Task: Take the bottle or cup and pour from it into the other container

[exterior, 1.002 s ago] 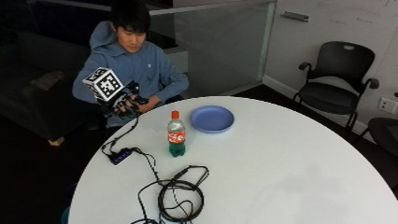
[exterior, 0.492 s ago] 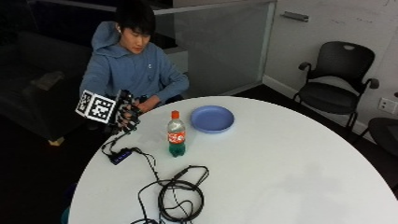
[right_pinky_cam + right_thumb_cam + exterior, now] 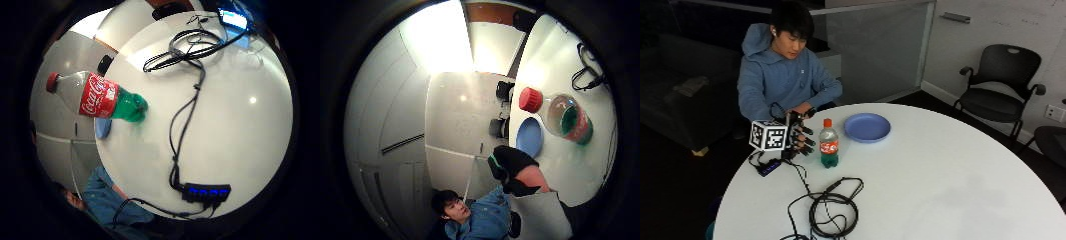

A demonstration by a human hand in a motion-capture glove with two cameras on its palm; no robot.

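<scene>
Clear plastic soda bottle with red cap, red label and green liquid (image 3: 829, 143) stands upright on the round white table (image 3: 939, 185), near your edge. Shallow blue plate (image 3: 867, 127) sits just beside it, apart. Your black-gloved right hand (image 3: 798, 136) hovers just beside the bottle, not touching it; fingers look loosely curled, holding nothing. Black USB hub with blue lights (image 3: 206, 192) and coiled black cable (image 3: 830, 210) lie nearby.

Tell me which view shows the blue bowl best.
The outside view: the whole blue bowl sits unobstructed on the table beyond the bottle. The thumb side palm view shows it small; the little finger side shows only an edge behind the bottle.
</scene>
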